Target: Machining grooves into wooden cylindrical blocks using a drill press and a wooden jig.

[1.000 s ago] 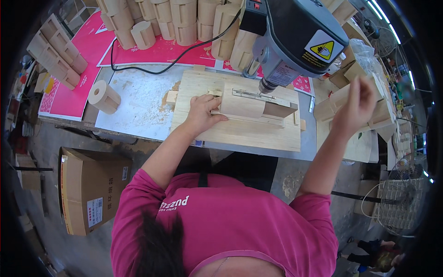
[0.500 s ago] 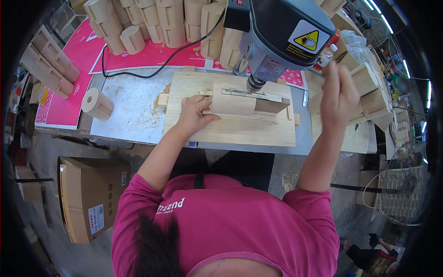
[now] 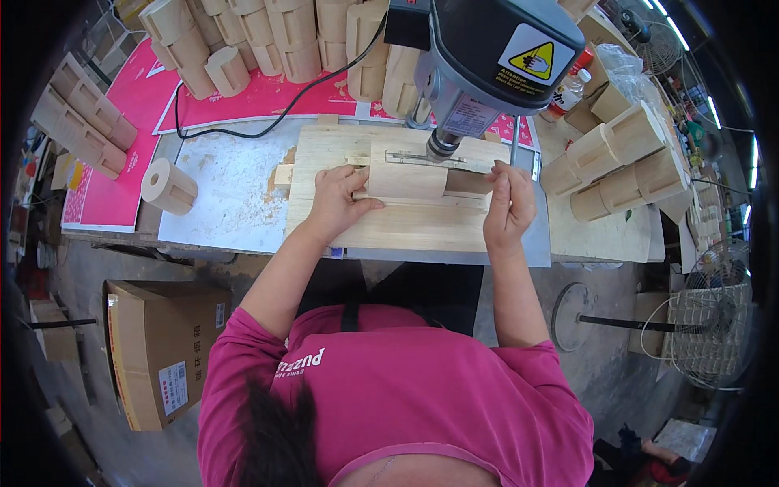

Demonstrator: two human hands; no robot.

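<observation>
Left hand [image 3: 337, 199] flat on the pale rectangular wooden block [image 3: 407, 180], fingers spread, pressing it onto the light plywood jig board [image 3: 406, 231] on the counter [image 3: 219, 195]. Block sitting directly under the grey drill press head [image 3: 499, 49]. Right hand [image 3: 507, 207] at the block's right end, fingers curled together against the wood; whether gripping, cannot tell. Round pale wooden cylinder with a hole [image 3: 168, 187] lying well apart to the left.

1. The drill press head [image 3: 487, 49] hides the drill bit's tip and part of the wooden block [image 3: 410, 174].
2. The stacked wooden pieces [image 3: 268, 32] at the counter's far edge are cut off by the picture's top.
3. The right hand [image 3: 507, 207] fingertips are hidden behind the block.
</observation>
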